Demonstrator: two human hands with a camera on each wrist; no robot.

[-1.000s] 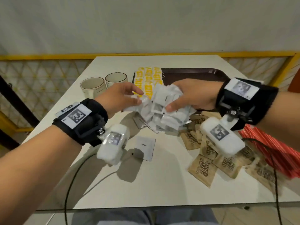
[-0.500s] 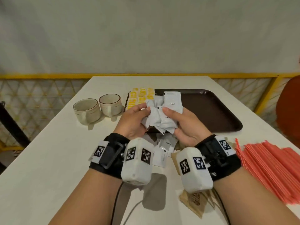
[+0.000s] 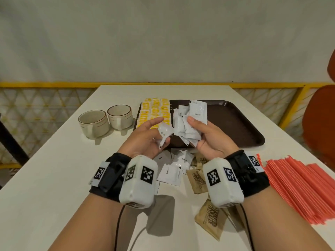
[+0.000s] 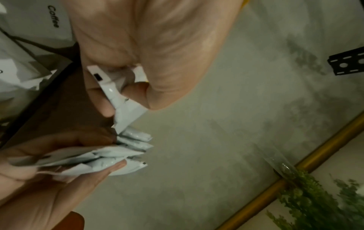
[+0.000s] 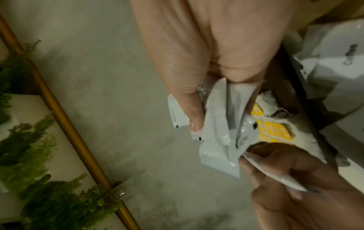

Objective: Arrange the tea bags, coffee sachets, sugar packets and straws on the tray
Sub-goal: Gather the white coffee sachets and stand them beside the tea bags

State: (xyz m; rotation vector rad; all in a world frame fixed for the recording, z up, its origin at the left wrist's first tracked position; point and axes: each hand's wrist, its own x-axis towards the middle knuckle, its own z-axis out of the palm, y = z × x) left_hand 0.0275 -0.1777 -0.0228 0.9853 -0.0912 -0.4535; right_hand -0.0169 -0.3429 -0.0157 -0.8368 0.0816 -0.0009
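Both hands are raised over the near edge of a dark brown rectangular plastic tray [image 3: 235,124] that sits on a pale cream table [image 3: 45,178]. The right hand [image 3: 208,140] grips a loose fan of white glossy coffee sachets [image 3: 188,127], thumb pressed across the front of the bundle and the other fingers curled behind it; one sachet stands taller than the rest and shows the word "Coffee". The left hand [image 3: 145,138] pinches a single crumpled white coffee sachet [image 3: 164,134] between thumb and curled fingers, with the forefinger stretched out straight toward the tray; this sachet lies just beside the right hand's bundle, and whether the two touch cannot be told. In the left wrist view the same sachet is seen clamped between the thumb and a fingertip [image 4: 104,107]. On the left part of the tray lie yellow and white tea bags [image 3: 155,111] set in neat rows. More white coffee sachets [image 3: 172,171] lie on the table below the hands, mixed at their right edge with brown paper sugar packets [image 3: 210,218] that spread toward the near table edge. A pile of thin red plastic straws [image 3: 299,187] lies on the table at the right, well apart from the tray. Two cream ceramic cups [image 3: 105,122] with brown rims stand side by side left of the tray.
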